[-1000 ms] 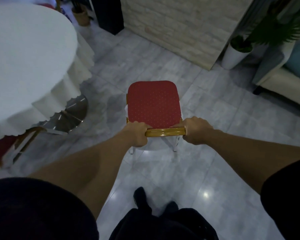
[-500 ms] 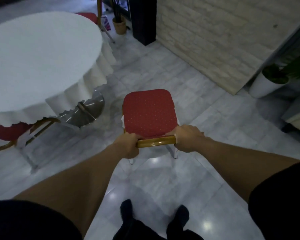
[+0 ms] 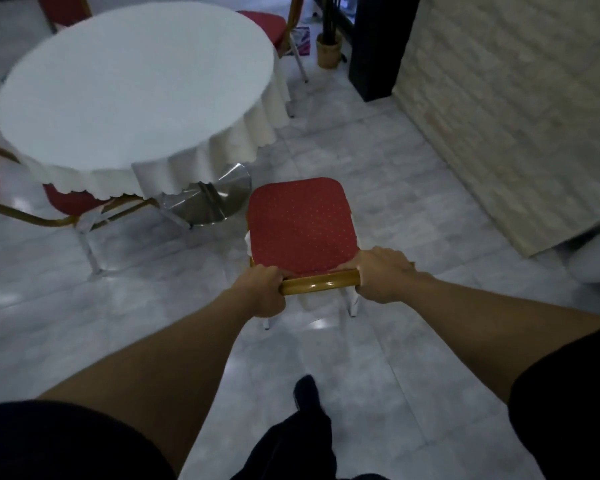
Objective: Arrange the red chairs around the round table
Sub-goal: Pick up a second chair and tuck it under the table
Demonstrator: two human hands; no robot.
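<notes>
On the pale grey marble-tile floor (image 3: 388, 188), just right of the round counter draped in a white scalloped cloth (image 3: 132, 88), the red dotted-fabric chair with a gold metal frame (image 3: 300, 225) is standing between the counter's shiny metal base (image 3: 215, 199) and the cream brick wall (image 3: 506, 109). Its seat is pointing away from the person, front edge toward the far side of the room, and the gold top rail of its backrest (image 3: 317, 281) is running left to right across the view, tilted slightly up at the right end. The left hand (image 3: 262, 289) is wrapping its grip closed around the left end of that rail, and the right hand (image 3: 385, 273) is closing its grip around the right end, fingers curled over the top. Two white-tipped rear legs are showing below the rail; whether they are touching the floor cannot be told.

A second red chair with a gold frame (image 3: 66, 202) is sitting tucked under the near left edge of the counter, and a third red chair (image 3: 267, 26) is standing at the far side. A small tan plant pot (image 3: 328, 51) is resting near a dark pillar (image 3: 378, 46) beyond. The person's dark shoe (image 3: 305, 391) is pointing forward behind the held chair.
</notes>
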